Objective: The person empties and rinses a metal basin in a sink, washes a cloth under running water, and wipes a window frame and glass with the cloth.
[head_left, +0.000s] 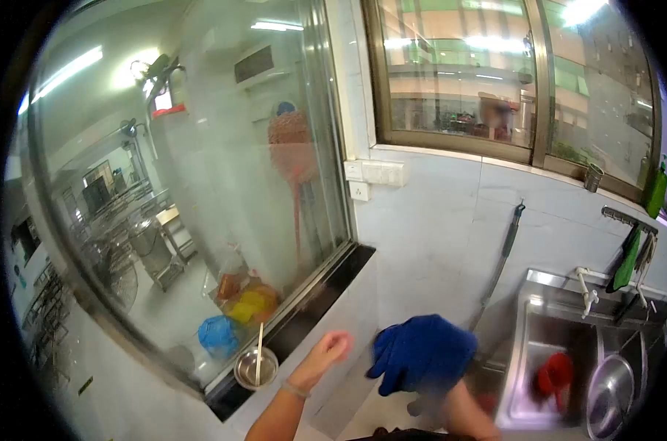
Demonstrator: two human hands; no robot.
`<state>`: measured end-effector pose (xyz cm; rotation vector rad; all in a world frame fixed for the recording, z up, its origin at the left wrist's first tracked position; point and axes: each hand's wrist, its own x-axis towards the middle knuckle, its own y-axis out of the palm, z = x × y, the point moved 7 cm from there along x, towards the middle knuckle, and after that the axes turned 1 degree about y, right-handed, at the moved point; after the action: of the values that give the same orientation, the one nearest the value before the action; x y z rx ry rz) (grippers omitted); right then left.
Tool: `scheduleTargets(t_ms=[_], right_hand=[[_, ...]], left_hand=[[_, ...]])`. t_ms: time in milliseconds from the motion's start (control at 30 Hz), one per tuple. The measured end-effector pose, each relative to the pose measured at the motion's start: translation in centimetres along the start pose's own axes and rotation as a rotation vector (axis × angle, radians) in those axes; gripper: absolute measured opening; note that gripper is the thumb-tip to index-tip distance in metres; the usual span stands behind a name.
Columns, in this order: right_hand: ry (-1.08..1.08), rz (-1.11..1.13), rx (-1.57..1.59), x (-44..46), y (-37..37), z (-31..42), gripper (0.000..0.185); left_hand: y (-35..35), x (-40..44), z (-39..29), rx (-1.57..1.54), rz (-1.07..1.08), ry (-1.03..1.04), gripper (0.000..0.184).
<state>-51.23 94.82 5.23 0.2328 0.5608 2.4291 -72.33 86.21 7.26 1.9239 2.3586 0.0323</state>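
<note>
My left hand [325, 357] is raised in front of the wall below the window ledge, its fingers curled in, with nothing visible in it. A light band circles that wrist. At the end of my right forearm is a bunched dark blue cloth with finger-like ends, apparently a pair of gloves [424, 354]. My right hand is hidden behind this cloth, which it seems to grip. To the left of my left hand, a small metal bowl [239, 373] stands on the dark ledge [322, 292], with chopsticks [259, 351] lying across it.
On the right is a steel sink [521, 360] with a red ladle-like scoop [555, 373] and a round metal basin [611, 397]. A tap [589, 298], a hose [504, 257] and a green cloth [627, 259] hang along the wall. Glass panes rise at left.
</note>
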Motion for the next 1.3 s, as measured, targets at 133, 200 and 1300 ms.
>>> scheduleTargets(t_ms=[133,200,1300], right_hand=[[-0.17,-0.166,0.063,8.3,-3.9,8.2,0.03],[-0.273,-0.237,0.084,12.6,-5.4,12.5,0.03],[-0.882,-0.417,-2.039,57.4,-9.5,27.3,0.009]], left_hand=[[-5.2,0.0,8.9,-0.135,0.022,-0.261,0.038],[-6.4,-1.1,10.6,-0.165,0.016,-0.397,0.039],[-17.7,26.7,7.1,-0.336,-0.411,-0.237,0.04]])
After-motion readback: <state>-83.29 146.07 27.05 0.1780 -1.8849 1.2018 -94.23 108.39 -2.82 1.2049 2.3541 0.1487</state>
